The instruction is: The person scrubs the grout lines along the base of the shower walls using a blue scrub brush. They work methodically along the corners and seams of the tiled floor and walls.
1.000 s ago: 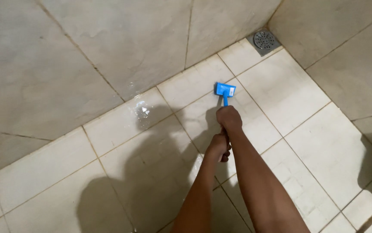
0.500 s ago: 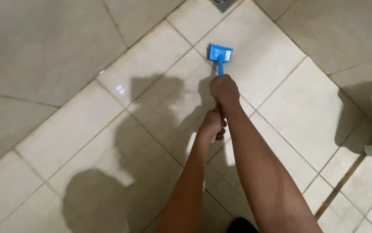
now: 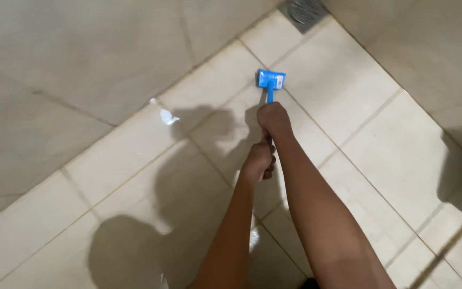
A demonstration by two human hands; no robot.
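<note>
A blue scrub brush [image 3: 271,80] with a long blue handle rests head-down on the wet cream floor tiles [image 3: 134,160], on a grout line. My right hand [image 3: 274,120] grips the handle just below the brush head. My left hand [image 3: 259,160] grips the same handle lower down, closer to me. Most of the handle is hidden by the two fists. Both forearms reach forward from the bottom of the view.
A round metal floor drain [image 3: 301,10] sits at the top, beyond the brush. Tiled walls [image 3: 54,69] rise on the left and upper right. A bright light reflection [image 3: 168,116] glints on the wet floor near the left wall. My shadow falls across the lower tiles.
The brush and both hands have stayed together while the view shifted; the drain has come back into sight at the top, and the brush head sits a little farther along the tile.
</note>
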